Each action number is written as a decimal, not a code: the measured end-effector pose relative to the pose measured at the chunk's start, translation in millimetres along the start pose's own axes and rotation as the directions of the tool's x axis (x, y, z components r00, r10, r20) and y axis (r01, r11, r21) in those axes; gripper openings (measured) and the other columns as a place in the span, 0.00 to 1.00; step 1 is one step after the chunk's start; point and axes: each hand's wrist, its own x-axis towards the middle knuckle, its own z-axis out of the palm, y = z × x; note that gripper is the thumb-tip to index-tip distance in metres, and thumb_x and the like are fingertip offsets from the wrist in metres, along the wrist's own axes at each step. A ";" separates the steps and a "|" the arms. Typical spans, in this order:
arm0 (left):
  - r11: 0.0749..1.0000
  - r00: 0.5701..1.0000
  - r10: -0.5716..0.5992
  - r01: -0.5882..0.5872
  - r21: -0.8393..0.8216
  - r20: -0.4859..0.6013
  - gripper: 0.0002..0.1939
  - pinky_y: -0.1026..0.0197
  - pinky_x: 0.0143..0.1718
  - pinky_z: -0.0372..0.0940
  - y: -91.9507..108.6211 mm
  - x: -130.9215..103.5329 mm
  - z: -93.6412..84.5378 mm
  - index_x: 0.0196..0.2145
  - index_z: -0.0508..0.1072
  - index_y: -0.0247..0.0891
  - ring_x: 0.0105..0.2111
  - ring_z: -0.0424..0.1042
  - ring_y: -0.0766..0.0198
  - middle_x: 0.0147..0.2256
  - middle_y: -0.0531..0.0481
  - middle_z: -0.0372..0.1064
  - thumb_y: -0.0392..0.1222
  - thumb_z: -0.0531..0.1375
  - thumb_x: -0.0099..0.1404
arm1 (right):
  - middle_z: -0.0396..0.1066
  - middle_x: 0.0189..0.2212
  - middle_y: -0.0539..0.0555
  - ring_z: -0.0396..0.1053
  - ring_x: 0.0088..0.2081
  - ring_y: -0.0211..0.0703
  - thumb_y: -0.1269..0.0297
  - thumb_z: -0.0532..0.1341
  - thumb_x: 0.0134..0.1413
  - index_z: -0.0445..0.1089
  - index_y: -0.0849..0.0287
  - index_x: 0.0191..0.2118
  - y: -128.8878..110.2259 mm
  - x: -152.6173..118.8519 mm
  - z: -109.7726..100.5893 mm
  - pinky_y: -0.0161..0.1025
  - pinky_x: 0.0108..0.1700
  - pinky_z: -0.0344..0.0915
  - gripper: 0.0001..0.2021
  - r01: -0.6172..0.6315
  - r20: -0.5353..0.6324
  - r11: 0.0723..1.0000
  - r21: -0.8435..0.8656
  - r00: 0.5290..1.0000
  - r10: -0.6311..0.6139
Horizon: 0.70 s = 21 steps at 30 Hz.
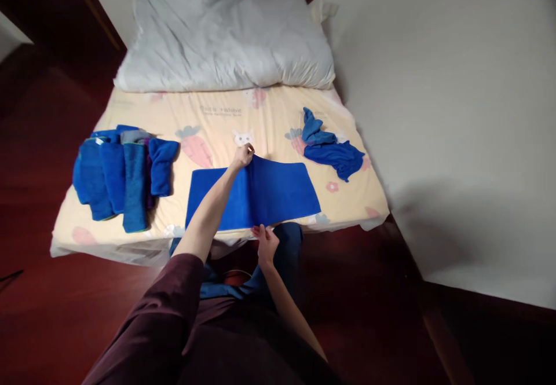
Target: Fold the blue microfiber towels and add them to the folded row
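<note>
A blue towel [282, 188] lies spread out on the near part of the bed, with a raised crease running across its middle. My left hand [244, 156] pinches the towel's far edge at that crease and lifts it slightly. At the near edge, my right hand [266, 242] has its fingers closed on the towel at the other end of the crease. Folded blue cloths [106, 171] are gathered to the left of the towel, with grey and purple ones among them. Crumpled blue cloths [334, 153] lie to its right.
The bed [217, 113] has a pale yellow sheet printed with carrots and a rabbit. A bulky white quilt [226, 37] is bundled at the far end. A white wall [456, 113] runs along the right side. Dark red floor [39, 171] shows on the left.
</note>
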 end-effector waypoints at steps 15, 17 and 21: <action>0.830 0.920 0.206 -0.345 -0.439 -0.334 0.13 0.66 0.32 0.65 72.6 -110.5 -227.4 0.37 0.77 0.34 0.30 0.70 0.66 0.29 0.49 0.73 0.47 0.65 0.62 | 0.63 0.22 0.48 0.61 0.27 0.37 0.39 0.65 0.55 0.66 0.59 0.26 -241.5 21.8 -32.2 0.36 0.33 0.64 0.25 0.763 0.042 0.608 -0.220 0.630 -0.776; 0.797 0.883 0.252 -0.421 -0.433 -0.395 0.15 0.64 0.36 0.66 78.6 -121.8 -259.5 0.38 0.77 0.34 0.34 0.72 0.64 0.33 0.47 0.75 0.50 0.67 0.61 | 0.71 0.27 0.52 0.68 0.31 0.40 0.39 0.68 0.50 0.72 0.60 0.34 -284.8 29.5 -18.3 0.38 0.36 0.69 0.25 0.800 0.010 0.590 -0.109 0.595 -0.804; 0.750 0.834 0.324 -0.514 -0.417 -0.447 0.21 0.60 0.39 0.70 94.9 -146.1 -315.6 0.43 0.77 0.33 0.37 0.74 0.62 0.37 0.46 0.77 0.52 0.71 0.59 | 0.77 0.34 0.55 0.75 0.37 0.43 0.40 0.71 0.48 0.73 0.60 0.42 -357.7 36.6 11.2 0.40 0.42 0.74 0.27 0.841 0.080 0.540 -0.036 0.541 -0.837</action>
